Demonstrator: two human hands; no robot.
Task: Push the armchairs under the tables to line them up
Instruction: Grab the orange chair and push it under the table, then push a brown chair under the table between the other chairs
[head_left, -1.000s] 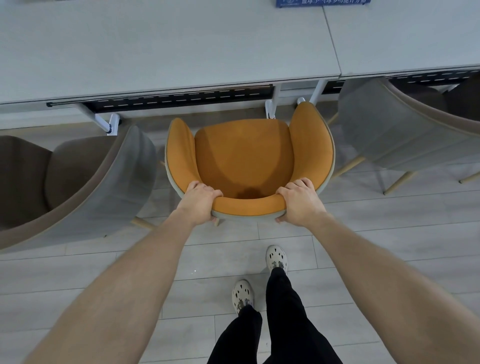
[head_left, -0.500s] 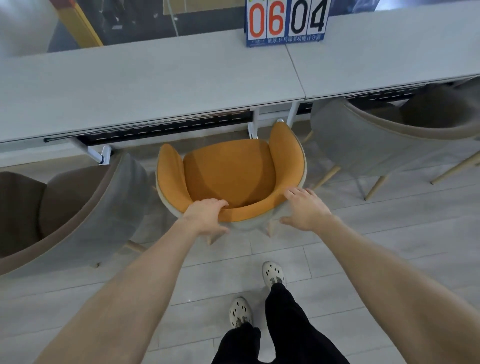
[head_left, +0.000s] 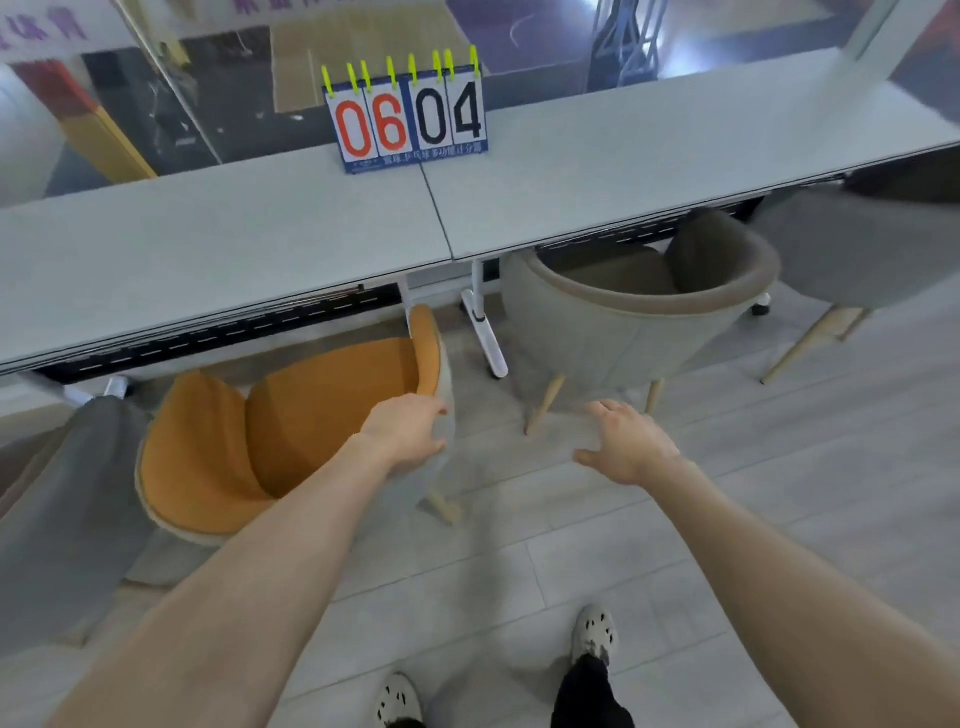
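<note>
Left hand (head_left: 408, 434) rests on the right edge of the orange armchair (head_left: 291, 436), fingers loosely curled. Right hand (head_left: 626, 441) hovers spread and empty, short of the grey armchair (head_left: 639, 322). Both chairs sit partly under the tables (head_left: 234, 249).

A sports hall's scorer's area: a flip scoreboard (head_left: 408, 120) on long tables (head_left: 218, 249), a court beyond glass.

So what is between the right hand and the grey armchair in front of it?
In the head view only bare floor lies between the open right hand and the grey armchair; the hand touches nothing.
</note>
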